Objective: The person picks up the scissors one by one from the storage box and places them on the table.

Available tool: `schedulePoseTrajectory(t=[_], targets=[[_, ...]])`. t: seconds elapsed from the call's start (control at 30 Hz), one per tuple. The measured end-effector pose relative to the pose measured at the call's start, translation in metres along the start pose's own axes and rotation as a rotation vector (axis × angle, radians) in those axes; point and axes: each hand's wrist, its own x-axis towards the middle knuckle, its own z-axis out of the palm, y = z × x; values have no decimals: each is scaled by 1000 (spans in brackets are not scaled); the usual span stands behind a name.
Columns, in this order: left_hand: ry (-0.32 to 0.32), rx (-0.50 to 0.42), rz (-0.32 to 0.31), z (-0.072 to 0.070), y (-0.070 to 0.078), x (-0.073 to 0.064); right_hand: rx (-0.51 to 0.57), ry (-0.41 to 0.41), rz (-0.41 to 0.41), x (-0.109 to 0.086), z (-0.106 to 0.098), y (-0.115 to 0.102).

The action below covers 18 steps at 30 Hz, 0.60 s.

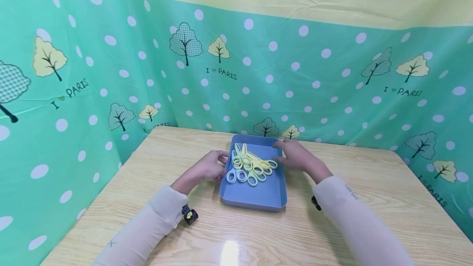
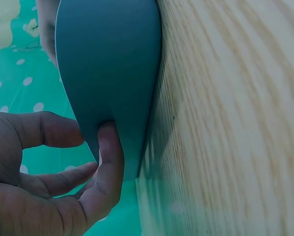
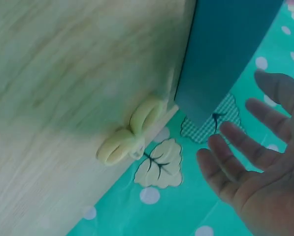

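A blue rectangular tray (image 1: 255,194) lies on the table, holding several pairs of scissors in a loose pile. Among them are blue scissors (image 1: 231,176), light green scissors (image 1: 253,180) and yellow scissors (image 1: 272,164). At the tray's left side, my left hand (image 1: 210,166) pinches the wall; in the left wrist view one digit presses the outer face while others reach the rim. My right hand (image 1: 295,156) is by the far right rim. In the right wrist view its fingers (image 3: 247,147) are spread, apart from the tray wall (image 3: 220,54), and hold nothing.
Yellow scissor handles (image 3: 132,132) lie on the table near its far edge, outside the tray, in the right wrist view. A wooden table (image 1: 366,188) spreads around the tray. Behind it hangs a green dotted curtain (image 1: 236,106) with tree prints.
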Motion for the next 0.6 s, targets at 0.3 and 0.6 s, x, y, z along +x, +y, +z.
schedulePoseTrajectory(t=[0.3, 0.6], targets=[[-3, -11, -2, 0, 0, 0, -21, 5, -163, 6, 14, -14], [-1, -2, -2, 0, -1, 1, -77, -5, -235, 10, 26, -24]])
